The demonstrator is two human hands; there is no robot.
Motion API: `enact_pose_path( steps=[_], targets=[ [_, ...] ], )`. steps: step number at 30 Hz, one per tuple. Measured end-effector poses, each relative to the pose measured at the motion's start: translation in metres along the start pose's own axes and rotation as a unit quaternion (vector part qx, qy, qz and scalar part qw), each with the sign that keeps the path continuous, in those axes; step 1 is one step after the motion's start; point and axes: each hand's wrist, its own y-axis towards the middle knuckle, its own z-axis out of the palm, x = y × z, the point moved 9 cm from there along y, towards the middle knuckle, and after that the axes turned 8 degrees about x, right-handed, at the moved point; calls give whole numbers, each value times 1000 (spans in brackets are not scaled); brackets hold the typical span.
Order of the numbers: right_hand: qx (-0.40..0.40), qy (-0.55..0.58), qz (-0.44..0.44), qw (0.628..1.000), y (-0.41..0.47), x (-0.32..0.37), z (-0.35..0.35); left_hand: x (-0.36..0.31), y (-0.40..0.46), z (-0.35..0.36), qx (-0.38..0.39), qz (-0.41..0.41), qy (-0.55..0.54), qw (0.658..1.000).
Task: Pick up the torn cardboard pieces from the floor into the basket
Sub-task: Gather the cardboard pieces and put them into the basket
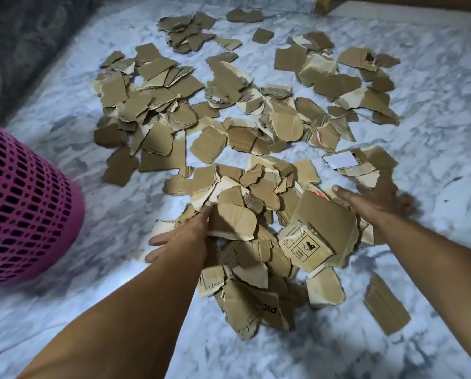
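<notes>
Torn brown cardboard pieces point(209, 105) lie scattered over a white marbled floor, with a thick heap point(259, 242) near me between my arms. My left hand point(185, 236) presses against the heap's left side, thumb over a curved piece point(234, 220), fingers spread on the floor side. My right hand point(371, 203) reaches over the heap's right edge, fingers apart and blurred, beside a large printed piece point(319, 233). The pink perforated basket point(23, 203) stands at the far left, apart from both hands.
A loose corrugated strip point(387, 305) lies alone at the lower right. A white label piece point(341, 160) sits beyond my right hand. Dark fabric point(18, 42) borders the floor at upper left. A furniture leg point(322, 4) stands at the top.
</notes>
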Motion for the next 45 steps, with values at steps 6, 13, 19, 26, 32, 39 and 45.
enact_pose_path(
  steps=[6,13,19,26,32,39,45],
  targets=[
    [151,61,26,986,-9,-2,43,-108,-330,-31,-77,-42,129,988],
    [168,43,-17,985,-17,25,63,-131,-328,-6,-4,66,70,995],
    [188,92,-24,978,-19,35,72,-141,-331,17,114,69,7,991],
    [241,127,-43,961,-21,44,85,-152,-335,32,152,98,49,982],
    [271,150,-36,950,-36,51,89,-159,-342,21,26,135,235,962],
    [250,169,-54,952,-37,54,94,-153,-341,23,154,143,29,977],
    [222,160,-71,959,-48,80,60,-194,-351,-26,98,181,7,978]
  ],
)
